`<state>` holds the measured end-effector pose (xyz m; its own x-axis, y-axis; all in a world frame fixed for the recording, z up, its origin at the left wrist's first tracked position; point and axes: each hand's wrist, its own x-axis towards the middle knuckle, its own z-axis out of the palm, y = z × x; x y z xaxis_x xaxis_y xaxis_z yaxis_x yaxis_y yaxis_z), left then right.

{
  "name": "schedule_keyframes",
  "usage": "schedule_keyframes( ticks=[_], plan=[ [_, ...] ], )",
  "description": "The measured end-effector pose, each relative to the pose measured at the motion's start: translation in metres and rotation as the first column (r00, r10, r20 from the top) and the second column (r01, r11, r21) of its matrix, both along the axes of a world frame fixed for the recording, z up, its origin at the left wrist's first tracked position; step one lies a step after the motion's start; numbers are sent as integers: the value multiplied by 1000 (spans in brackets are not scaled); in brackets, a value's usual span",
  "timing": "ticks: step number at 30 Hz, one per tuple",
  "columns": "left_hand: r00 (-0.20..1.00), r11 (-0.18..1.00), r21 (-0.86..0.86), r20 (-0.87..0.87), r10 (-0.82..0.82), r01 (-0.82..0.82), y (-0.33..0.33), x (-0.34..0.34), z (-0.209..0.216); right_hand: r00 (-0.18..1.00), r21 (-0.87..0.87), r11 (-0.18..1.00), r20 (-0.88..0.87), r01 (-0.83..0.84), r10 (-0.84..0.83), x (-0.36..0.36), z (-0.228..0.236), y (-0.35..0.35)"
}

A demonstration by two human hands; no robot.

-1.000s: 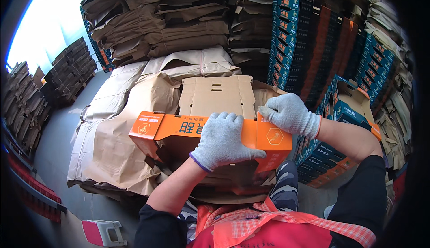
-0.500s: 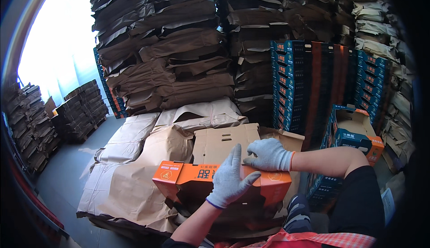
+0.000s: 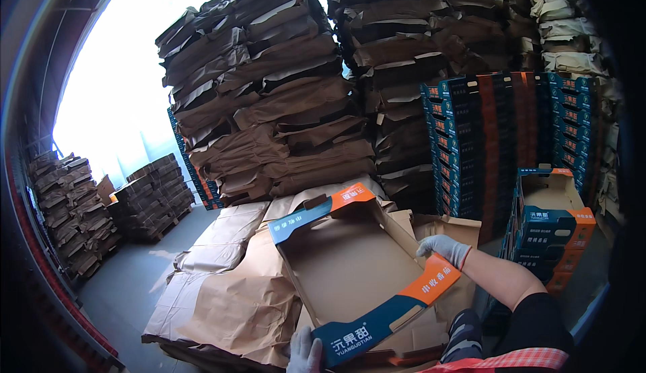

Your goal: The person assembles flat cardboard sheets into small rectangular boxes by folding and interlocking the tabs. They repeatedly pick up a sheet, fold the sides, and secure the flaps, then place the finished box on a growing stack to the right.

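Observation:
An open cardboard tray (image 3: 330,272), bare brown inside with teal and orange printed walls, is tilted in front of me over the paper-covered pile. At its right end, my right hand (image 3: 441,248) in a grey-white glove has its fingers closed over the rim by the orange corner. My left hand (image 3: 304,353), gloved alike, is at the tray's near left corner, its fingers against the teal wall; the lower edge of the picture cuts off part of it. Flat brown cardboard (image 3: 431,332) lies partly hidden below the tray.
Paper-wrapped bundles (image 3: 225,238) form the low pile under the tray. Tall stacks of brown bundles (image 3: 269,104) rise behind it. Stacked teal and orange trays (image 3: 548,218) stand at my right, with a taller stack (image 3: 441,151) behind. Grey floor (image 3: 151,252) runs along the left.
The tray has turned from its orange side facing me to its hollow inside facing up. My left hand has moved down to the near left corner, my right to the right rim.

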<state>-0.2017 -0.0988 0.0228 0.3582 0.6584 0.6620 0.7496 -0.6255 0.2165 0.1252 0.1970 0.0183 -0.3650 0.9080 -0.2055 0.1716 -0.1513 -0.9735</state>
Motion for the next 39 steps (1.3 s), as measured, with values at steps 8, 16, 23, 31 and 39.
schedule_keyframes(
  ticks=[8,16,23,31,39],
  plan=[
    [949,976,-133,-242,-202,174,103,84,59,552,324,888,828,-327,-99,-17,-86,-53],
    [914,940,195,247,-322,279,140,161,17,955,722,672,288,-164,-76,6,67,-117],
    [742,986,-89,669,-44,139,126,185,-37,814,308,891,571,-333,107,-25,109,-112],
    [674,688,-468,738,-42,555,120,182,-44,537,519,289,843,-804,-20,-85,88,-98],
    [897,987,157,429,-104,40,74,65,-50,767,731,426,204,-533,608,-160,92,-135]
  ],
)
